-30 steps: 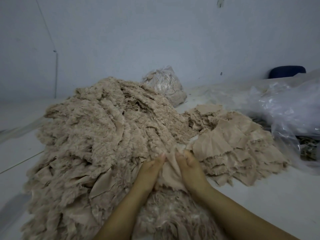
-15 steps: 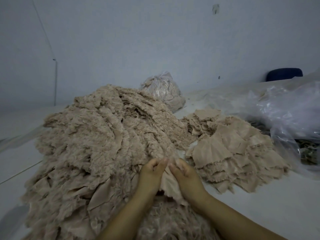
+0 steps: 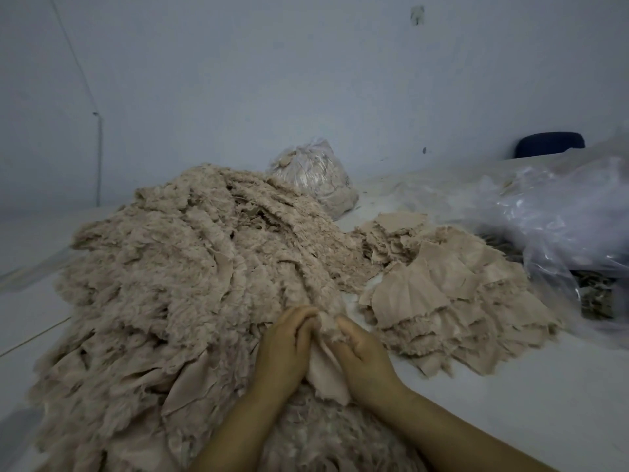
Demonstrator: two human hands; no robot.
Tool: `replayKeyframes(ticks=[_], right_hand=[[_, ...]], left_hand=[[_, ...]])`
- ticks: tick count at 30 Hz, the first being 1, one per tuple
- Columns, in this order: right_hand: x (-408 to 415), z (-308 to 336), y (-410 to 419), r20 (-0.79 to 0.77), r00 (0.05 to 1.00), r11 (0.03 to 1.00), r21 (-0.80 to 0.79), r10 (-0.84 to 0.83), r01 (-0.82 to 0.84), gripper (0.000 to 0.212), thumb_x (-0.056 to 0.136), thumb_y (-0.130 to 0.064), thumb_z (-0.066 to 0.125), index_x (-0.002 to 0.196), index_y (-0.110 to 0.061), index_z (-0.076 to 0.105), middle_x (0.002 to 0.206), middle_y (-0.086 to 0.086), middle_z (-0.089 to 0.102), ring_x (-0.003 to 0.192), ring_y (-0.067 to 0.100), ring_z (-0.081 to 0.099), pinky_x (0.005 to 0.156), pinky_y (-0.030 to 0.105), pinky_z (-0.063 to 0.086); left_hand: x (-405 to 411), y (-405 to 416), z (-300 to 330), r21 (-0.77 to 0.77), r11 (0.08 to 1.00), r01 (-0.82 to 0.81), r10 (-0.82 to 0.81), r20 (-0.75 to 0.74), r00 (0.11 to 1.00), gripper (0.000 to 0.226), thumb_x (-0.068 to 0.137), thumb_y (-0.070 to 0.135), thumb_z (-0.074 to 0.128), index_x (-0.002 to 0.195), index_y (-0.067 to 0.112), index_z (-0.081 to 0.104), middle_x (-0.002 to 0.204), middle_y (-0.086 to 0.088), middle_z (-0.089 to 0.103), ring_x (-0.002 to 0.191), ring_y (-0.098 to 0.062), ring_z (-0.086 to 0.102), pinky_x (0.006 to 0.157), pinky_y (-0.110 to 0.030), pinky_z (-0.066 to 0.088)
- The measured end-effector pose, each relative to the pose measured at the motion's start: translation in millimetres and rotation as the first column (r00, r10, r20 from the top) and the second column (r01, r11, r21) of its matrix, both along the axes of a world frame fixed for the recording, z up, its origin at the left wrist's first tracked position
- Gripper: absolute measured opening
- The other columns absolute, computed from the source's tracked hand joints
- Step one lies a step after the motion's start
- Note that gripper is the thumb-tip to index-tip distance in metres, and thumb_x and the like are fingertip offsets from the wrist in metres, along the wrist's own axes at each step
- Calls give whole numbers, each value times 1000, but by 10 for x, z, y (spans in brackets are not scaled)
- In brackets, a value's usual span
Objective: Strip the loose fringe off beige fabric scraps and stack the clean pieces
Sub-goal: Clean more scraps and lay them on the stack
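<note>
Scrap [image 3: 323, 366] sits near centre, held between both hands just above the near edge of the big pile. Left hand [image 3: 284, 349] grips its left edge, fingers curled over the top, tips meeting the fabric near the frayed upper end. Right hand [image 3: 362, 356] pinches the right edge, thumb on top, fingers under the cloth. Hands are close together, only the scrap between them. Upper end of the scrap is fuzzy with fringe; lower part hangs smooth toward the wrists.

Big pile [image 3: 177, 284] of fringed beige scraps fills left and centre, running from near edge to far. More loose fringe [image 3: 326, 441] lies between the forearms at the near edge.

Stack [image 3: 442, 301] of flatter, cleaner pieces sits right of the hands, just beside the pile, layers fanned out.

Far behind the pile: clear bag [image 3: 313, 175] stuffed with beige material. Far right: crumpled clear plastic sheet [image 3: 558, 216], dark stuff under it, can't tell what. Dark blue chair back [image 3: 549, 144] behind that.

All on a white table [image 3: 510, 403], pale wall [image 3: 306, 80] behind.
</note>
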State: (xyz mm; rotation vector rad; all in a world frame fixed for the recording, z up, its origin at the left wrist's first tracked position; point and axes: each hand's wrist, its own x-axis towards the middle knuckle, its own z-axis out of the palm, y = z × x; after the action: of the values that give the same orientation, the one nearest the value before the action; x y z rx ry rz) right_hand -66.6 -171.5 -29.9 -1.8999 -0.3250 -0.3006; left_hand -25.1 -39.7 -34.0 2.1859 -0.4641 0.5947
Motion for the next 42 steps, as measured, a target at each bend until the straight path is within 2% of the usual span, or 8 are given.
replayKeyframes(ticks=[3, 8, 13, 16, 21, 27, 33, 42], right_hand=[[-70, 3, 34, 55, 997, 996, -75, 50, -46, 22, 95, -9, 42, 101, -6, 63, 78, 5, 64, 68, 15, 56, 65, 30, 44], [31, 42, -50, -2, 994, 990, 88, -112, 111, 12, 99, -9, 44, 103, -4, 54, 84, 16, 61, 71, 25, 54, 72, 42, 46], [87, 26, -82, -79, 975, 899, 377, -209, 223, 18, 99, -12, 44, 86, 0, 44, 73, 9, 48, 67, 20, 44, 62, 37, 40], [104, 23, -128, -133, 990, 904, 418, -39, 91, 16, 92, -24, 60, 86, -12, 51, 73, -12, 59, 67, 5, 54, 62, 20, 44], [122, 85, -184, -284, 933, 882, 467, 221, -66, 19, 73, -32, 74, 76, -15, 65, 71, 2, 68, 65, 13, 62, 58, 24, 50], [172, 59, -155, -159, 982, 900, 406, -105, 162, 22, 91, -18, 63, 73, -11, 52, 66, 7, 51, 60, 16, 46, 50, 21, 38], [103, -30, -108, -150, 989, 891, 449, 3, 65, 22, 90, -31, 60, 83, -11, 52, 69, 3, 51, 64, 16, 47, 57, 26, 41], [83, -5, -95, -60, 995, 960, 273, 78, -59, 25, 91, -21, 58, 67, -17, 52, 57, -13, 50, 57, 1, 45, 58, 19, 37]], left_hand=[[101, 120, -6, -158, 981, -112, 77, -216, 973, 25, 95, 1, 46, 100, 14, 67, 98, 1, 65, 97, -20, 62, 76, -14, 41], [-63, 42, 65, -175, 981, 88, -111, -125, 986, 33, 93, 34, 44, 114, 22, 65, 109, 18, 61, 105, -1, 56, 87, -11, 40], [-121, -132, 110, -528, 839, 129, -312, -273, 910, 24, 94, 15, 54, 72, 13, 64, 63, 3, 58, 58, -7, 50, 53, -22, 41], [-114, -73, 153, -601, 786, 146, -376, -277, 884, 25, 91, 13, 56, 71, 18, 70, 68, 1, 66, 64, -10, 58, 57, -20, 47], [-113, -15, 148, -563, 800, 209, -447, -327, 833, 13, 82, 17, 64, 77, 23, 76, 78, -1, 72, 72, -13, 65, 62, -22, 51], [-77, 7, 208, -823, 568, 12, -441, -292, 848, 19, 74, 25, 67, 77, 8, 59, 56, -2, 61, 44, -10, 55, 41, -18, 44], [-183, -59, 115, -621, 775, 120, -435, -386, 814, 32, 80, 40, 59, 84, 9, 66, 67, -3, 59, 58, -12, 53, 49, -19, 44], [-113, -77, 125, -676, 735, -51, -248, -339, 908, 35, 97, 18, 48, 63, 10, 48, 47, 1, 39, 46, -12, 35, 46, -25, 31]])
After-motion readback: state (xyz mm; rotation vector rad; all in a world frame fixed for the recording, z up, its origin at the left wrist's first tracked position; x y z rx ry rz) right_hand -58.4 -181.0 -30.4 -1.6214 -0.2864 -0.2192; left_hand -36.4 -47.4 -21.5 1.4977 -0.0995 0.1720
